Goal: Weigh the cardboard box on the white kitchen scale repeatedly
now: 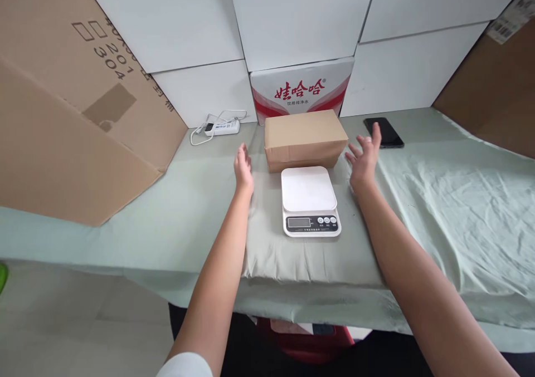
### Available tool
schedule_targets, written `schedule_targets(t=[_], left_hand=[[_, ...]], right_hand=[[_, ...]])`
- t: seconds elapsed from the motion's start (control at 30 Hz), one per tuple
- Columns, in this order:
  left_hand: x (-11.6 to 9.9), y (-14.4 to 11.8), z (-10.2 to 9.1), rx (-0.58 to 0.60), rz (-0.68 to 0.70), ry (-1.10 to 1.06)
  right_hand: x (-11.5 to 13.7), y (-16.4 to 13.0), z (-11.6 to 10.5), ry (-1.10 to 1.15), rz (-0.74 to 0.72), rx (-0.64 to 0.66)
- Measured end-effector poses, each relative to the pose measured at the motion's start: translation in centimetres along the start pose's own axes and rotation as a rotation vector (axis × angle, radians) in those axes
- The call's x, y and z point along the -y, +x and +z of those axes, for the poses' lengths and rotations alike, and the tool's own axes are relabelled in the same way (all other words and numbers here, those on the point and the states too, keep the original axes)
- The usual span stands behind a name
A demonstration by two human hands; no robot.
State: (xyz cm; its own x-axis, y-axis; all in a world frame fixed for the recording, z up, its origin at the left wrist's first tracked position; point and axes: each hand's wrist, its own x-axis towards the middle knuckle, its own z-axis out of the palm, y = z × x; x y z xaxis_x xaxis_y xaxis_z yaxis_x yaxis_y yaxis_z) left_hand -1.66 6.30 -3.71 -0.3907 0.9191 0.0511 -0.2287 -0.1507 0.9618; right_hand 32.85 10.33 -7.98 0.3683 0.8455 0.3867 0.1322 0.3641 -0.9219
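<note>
Left forearm (223,254) angled up from the bottom of the frame, left hand (243,168) just left of centre, palm turned inward, fingers extended and close together — nothing in them. Right forearm (409,265) slanted in from the lower right; right hand (365,160) stood right of centre, fingers loosely spread and bare of any load.

Between the hands, at frame centre: a small brown box (305,129), closed, contents hidden. Left hand near it but apart; right fingertips just beside its right end — could not tell if they touched. White kitchen scale (308,190) sat directly below the box in the frame, on the cloth-covered counter (200,182). Behind, upper centre, stood a white carton (301,96) with red lettering, contents unseen. Black phone (384,133) lay beyond the right hand.
</note>
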Motion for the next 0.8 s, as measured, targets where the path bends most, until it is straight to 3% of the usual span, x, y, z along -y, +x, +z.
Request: schedule_targets(t=[0.07, 0.17, 0.7, 0.8], left_hand=[[-0.6, 0.5, -0.8, -0.049, -0.015, -0.012], [-0.9, 0.5, -1.2, -0.072, -0.038, -0.012], [-0.4, -0.7, 0.6, 0.1, -0.111, -0.021], [0.0, -1.0, 1.2, 0.159, -0.091, 0.005]], right_hand=[[-0.3, 0.6, -1.0, 0.056, 0.107, -0.118], [-0.1, 0.7, -1.4, 0.1, 0.145, -0.153], [3.7, -2.4, 1.6, 0.141, 0.177, 0.089], [3.3, -2.7, 1.6, 0.075, 0.071, 0.171]])
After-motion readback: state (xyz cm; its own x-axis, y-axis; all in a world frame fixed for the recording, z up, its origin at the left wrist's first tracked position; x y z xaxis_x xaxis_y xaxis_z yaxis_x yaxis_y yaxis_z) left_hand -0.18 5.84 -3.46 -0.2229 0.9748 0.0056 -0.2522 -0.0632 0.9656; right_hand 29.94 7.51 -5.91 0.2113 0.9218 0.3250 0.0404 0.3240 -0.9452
